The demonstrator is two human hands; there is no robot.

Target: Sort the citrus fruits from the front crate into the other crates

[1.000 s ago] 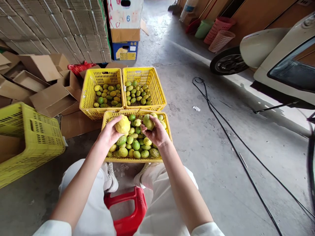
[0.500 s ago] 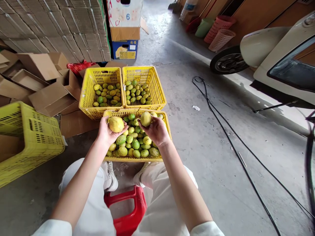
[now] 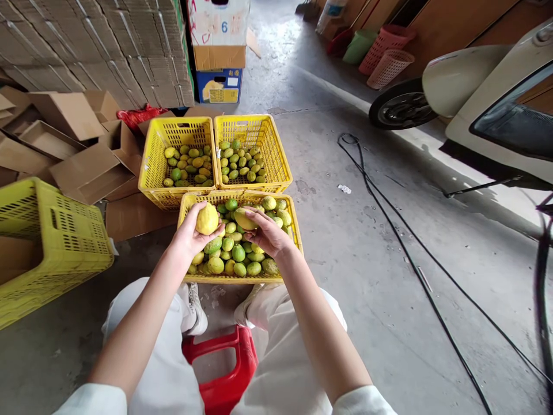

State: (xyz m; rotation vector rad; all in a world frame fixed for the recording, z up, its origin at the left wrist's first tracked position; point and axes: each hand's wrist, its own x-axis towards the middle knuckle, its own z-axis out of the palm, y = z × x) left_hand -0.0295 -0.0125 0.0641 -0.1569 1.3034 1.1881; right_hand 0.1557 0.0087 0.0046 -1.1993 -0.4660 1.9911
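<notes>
My left hand [image 3: 190,231] is closed around a large yellow lemon [image 3: 208,219] above the left part of the near yellow crate [image 3: 237,280]. Facing it, my right hand [image 3: 271,235] grips a greenish-yellow lemon [image 3: 244,219] between thumb and fingers. The two fruits are apart. Beneath both hands the crate holds many green and yellow lemons [image 3: 238,252], some hidden by my hands. Behind it stand two more yellow crates side by side, a left one [image 3: 147,168] and a right one [image 3: 280,157], each with a layer of smaller-looking fruit at the bottom.
A red stool [image 3: 228,374] shows between my legs. Left are another yellow crate [image 3: 75,253], loose cardboard boxes [image 3: 88,170] and stacked flat cardboard [image 3: 95,52]. Printed cartons [image 3: 219,86] stand behind. A black cable [image 3: 389,216] crosses the floor toward a white scooter [image 3: 484,104].
My right hand has turned its lemon over and lowered it slightly, bringing it left. The lemon in my left hand has been rotated, and its pointed end now faces up.
</notes>
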